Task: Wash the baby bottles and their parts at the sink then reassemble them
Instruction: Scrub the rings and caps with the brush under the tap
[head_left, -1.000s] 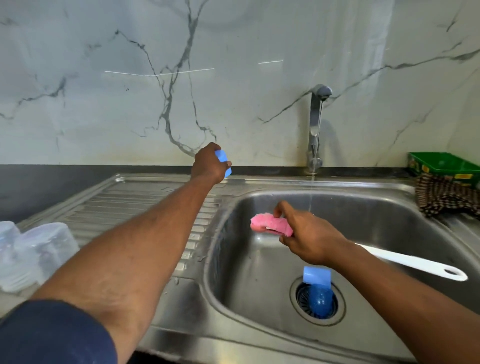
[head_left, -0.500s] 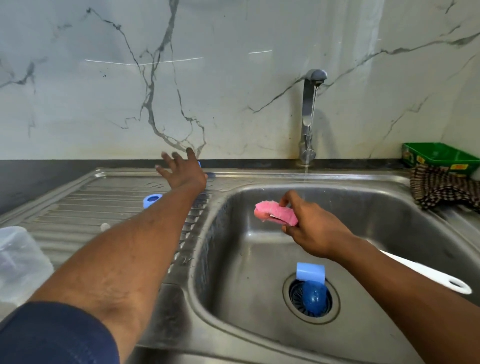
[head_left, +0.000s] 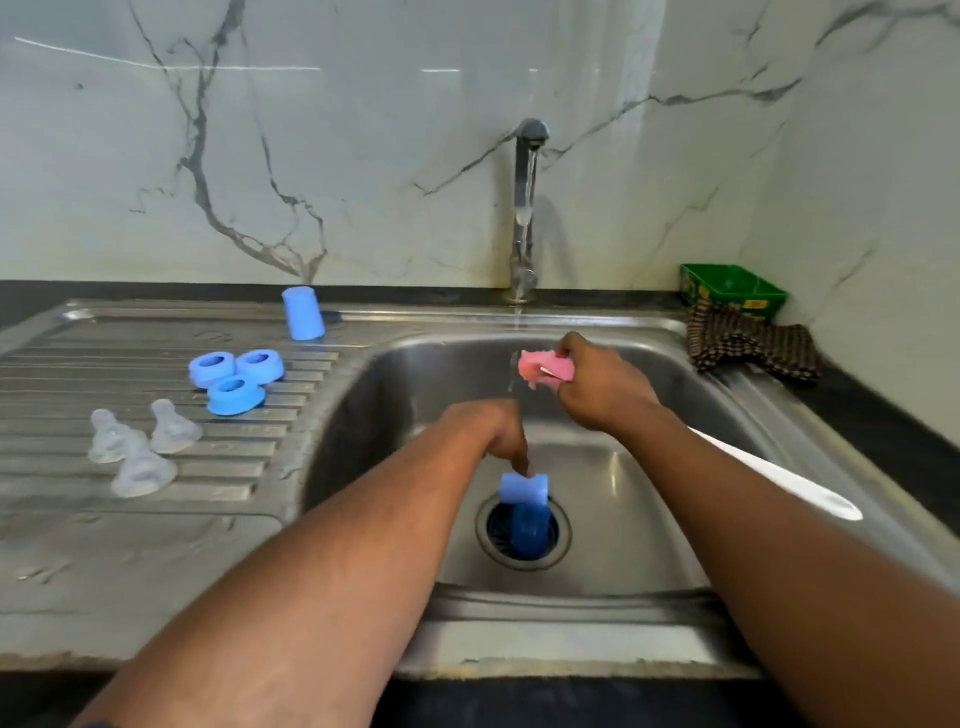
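**Grab the blue cap by the drain**

The left hand (head_left: 496, 428) reaches down into the sink (head_left: 649, 545). Its fingers touch the top of the blue cap (head_left: 523, 487), which sits at the drain (head_left: 522, 530); I cannot tell if they grip it yet. The right hand (head_left: 597, 387) squeezes the pink sponge (head_left: 543, 368) under the running tap (head_left: 524, 208). Pinch the cap on both sides, since it looks wet and slippery. Then lift it up to the sponge.

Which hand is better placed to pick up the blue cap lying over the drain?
Left. The left hand already reaches the blue cap, while the right hand holds the pink sponge.
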